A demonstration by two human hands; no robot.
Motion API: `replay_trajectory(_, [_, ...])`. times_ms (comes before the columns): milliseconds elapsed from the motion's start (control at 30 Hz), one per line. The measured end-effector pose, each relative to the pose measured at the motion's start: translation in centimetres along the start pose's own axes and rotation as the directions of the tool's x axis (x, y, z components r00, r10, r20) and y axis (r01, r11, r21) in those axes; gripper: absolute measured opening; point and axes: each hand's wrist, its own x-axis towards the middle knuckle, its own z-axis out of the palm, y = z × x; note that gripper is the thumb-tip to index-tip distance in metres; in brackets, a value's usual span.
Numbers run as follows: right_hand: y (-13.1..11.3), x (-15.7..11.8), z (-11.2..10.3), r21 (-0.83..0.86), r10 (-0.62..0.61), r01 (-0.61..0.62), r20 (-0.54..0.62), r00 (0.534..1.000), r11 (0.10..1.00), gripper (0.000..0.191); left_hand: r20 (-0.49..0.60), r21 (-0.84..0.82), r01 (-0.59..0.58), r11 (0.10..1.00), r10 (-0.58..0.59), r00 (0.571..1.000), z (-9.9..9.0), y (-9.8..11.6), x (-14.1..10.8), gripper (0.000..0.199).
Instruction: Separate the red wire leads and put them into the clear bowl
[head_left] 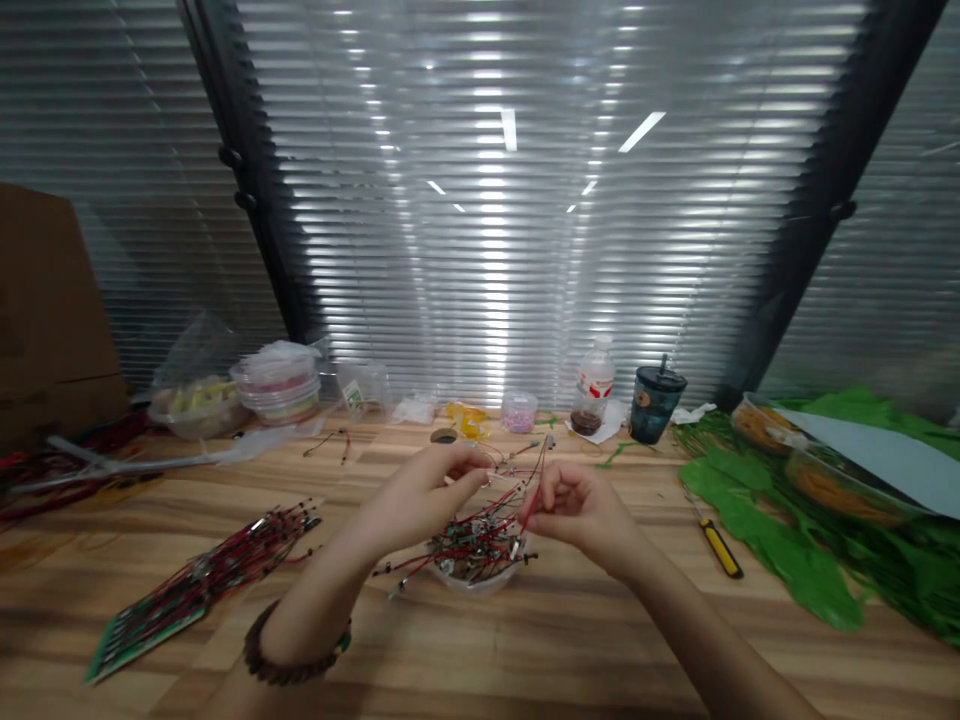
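Observation:
A clear plastic bowl [480,583] sits on the wooden table, heaped with red and black wires [476,540] that carry small connectors and stick out past its rim. Over the bowl's right side, my right hand [577,510] pinches a red wire [541,470] that rises to a small connector. My left hand [435,490] is above the bowl's left side, its thumb and fingers curved and close to a thin pale wire; whether it grips that wire is too small to tell. Around my left wrist is a dark beaded bracelet [289,660].
Left lies a wire bundle [225,560] with a green board [142,630]. Behind stand stacked plastic containers [277,385], a bottle [595,385] and a dark cup [655,405]. At right are a yellow-black tool [720,548], green leaves [795,560] and containers of orange pieces [840,490].

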Motion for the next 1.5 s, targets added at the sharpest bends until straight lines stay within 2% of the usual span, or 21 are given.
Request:
replay_trajectory(133, [-0.5,-0.5,-0.4,-0.047,0.029,-0.019,0.216,0.976,0.999,0.027,0.184,-0.334,0.077,0.939,-0.015,0.983,2.1,-0.6,1.2,0.043])
replay_trajectory(233, [-0.7,-0.5,-0.1,-0.082,0.084,-0.057,0.376,0.923,0.995,0.025,0.215,-0.529,0.161,0.833,-0.052,0.975,3.1,-0.9,1.2,0.042])
replay_trajectory(300, [-0.7,-0.4,0.1,-0.161,0.127,-0.064,0.415,0.901,0.985,0.023,0.203,-0.579,0.175,0.796,-0.067,0.977,3.4,-1.1,1.3,0.041])
replay_trajectory(433, [-1.0,-0.2,-0.3,-0.387,0.147,0.01,0.374,0.916,0.922,0.013,0.131,-0.557,0.146,0.817,-0.087,0.987,3.3,-1.5,1.6,0.037])
replay_trajectory(500, [-1.3,-0.2,-0.8,-0.431,0.141,0.019,0.336,0.931,0.902,0.011,0.107,-0.55,0.127,0.826,-0.081,0.991,3.2,-1.5,1.6,0.034])
replay_trajectory(667, [-2.2,-0.2,-1.6,-0.424,0.146,-0.048,0.201,0.969,0.904,0.014,0.115,-0.635,0.11,0.765,-0.047,0.992,2.9,-1.3,1.5,0.033])
replay_trajectory(767, [-2.3,0.1,-1.5,-0.357,0.111,-0.085,0.055,0.992,0.93,0.019,0.085,-0.701,0.115,0.704,-0.078,0.993,2.5,-1.0,1.4,0.033])
replay_trajectory(833, [-2.2,0.3,-1.4,-0.311,0.101,-0.112,-0.052,0.994,0.944,0.023,0.054,-0.725,0.11,0.68,-0.103,0.993,2.3,-0.7,1.3,0.034])
replay_trajectory(900, [-2.1,0.5,-1.2,-0.295,0.146,-0.174,-0.115,0.983,0.94,0.028,0.036,-0.733,0.105,0.673,-0.116,0.993,2.0,-0.5,1.2,0.035])
replay_trajectory(967, [-2.1,0.5,-1.2,-0.307,0.241,-0.267,-0.119,0.963,0.913,0.034,0.02,-0.738,0.091,0.668,-0.113,0.993,1.9,-0.5,1.2,0.035])
replay_trajectory(1067, [-2.3,0.3,-1.2,-0.363,0.379,-0.372,-0.055,0.924,0.854,0.038,-0.007,-0.749,0.064,0.659,-0.104,0.995,1.6,-0.5,1.1,0.034])
replay_trajectory(1167, [-2.7,0.0,-1.3,-0.364,0.472,-0.421,0.058,0.88,0.831,0.031,-0.028,-0.755,0.043,0.654,-0.098,0.995,1.4,-0.6,1.0,0.032])
replay_trajectory(1267, [-2.9,-0.2,-1.4,-0.314,0.505,-0.44,0.166,0.847,0.841,0.029,-0.06,-0.76,0.02,0.65,-0.1,0.993,1.2,-0.6,1.0,0.03])
replay_trajectory(1400, [-2.8,-0.1,-2.1,-0.28,0.468,-0.417,0.145,0.872,0.865,0.021,-0.081,-0.761,0.012,0.648,-0.113,0.99,0.7,-0.9,1.0,0.03])
replay_trajectory(1500, [-3.0,0.0,-2.8,-0.278,0.405,-0.366,0.096,0.909,0.888,0.018,-0.096,-0.711,-0.008,0.703,-0.085,0.992,0.1,-1.2,1.0,0.031])
